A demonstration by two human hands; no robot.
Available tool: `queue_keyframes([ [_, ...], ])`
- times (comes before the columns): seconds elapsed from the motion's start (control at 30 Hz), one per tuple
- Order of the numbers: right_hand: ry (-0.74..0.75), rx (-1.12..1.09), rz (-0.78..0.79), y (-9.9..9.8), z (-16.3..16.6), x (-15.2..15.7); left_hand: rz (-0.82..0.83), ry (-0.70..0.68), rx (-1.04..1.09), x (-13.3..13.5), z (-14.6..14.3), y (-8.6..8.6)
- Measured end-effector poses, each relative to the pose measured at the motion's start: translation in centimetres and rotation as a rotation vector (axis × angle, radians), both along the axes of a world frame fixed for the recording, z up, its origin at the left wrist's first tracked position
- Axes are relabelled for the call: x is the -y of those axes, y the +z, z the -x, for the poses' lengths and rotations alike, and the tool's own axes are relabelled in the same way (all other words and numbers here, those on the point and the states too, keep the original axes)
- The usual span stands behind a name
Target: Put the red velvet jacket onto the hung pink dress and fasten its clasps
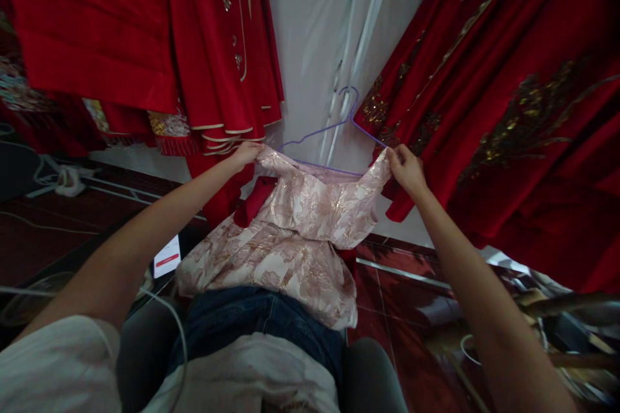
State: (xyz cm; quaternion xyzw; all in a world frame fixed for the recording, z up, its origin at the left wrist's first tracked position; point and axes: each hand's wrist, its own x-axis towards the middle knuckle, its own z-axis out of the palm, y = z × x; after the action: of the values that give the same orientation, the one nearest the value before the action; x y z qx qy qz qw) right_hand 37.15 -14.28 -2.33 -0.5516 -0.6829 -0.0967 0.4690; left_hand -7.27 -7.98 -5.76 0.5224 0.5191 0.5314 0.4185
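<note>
You are gripping the pale brocade dress [314,206] by its shoulders, left hand [248,155] pinching one and right hand [407,171] the other, the purple hanger [349,118] showing at the neckline, the skirt [271,261] lying over your jeans [223,316].

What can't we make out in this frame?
All in the head view:
- Patterned dress: back hidden by its front.
- Purple hanger: right end obscured at the right grip.
- Phone: screen text too small.
- Hanging red garments: tops cut off by top edge.
- Pale shirt: lettering cut off by bottom edge.
</note>
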Motion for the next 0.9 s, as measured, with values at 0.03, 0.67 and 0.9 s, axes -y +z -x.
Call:
queue_keyframes([
  [0.03, 0.004, -0.004, 0.005, 0.0, 0.0, 0.0, 0.017, 0.030, -0.045, -0.1, -0.3, 0.0],
  [0.67, 0.020, -0.036, 0.045, -0.1, -0.2, -0.1, -0.095, 0.045, -0.088, -1.6, -0.4, -0.4],
  [0.9, 0.050, -0.043, 0.052, -0.1, 0.1, 0.1, -0.289, -0.007, -0.136, -2.0, -4.5, 4.6],
])
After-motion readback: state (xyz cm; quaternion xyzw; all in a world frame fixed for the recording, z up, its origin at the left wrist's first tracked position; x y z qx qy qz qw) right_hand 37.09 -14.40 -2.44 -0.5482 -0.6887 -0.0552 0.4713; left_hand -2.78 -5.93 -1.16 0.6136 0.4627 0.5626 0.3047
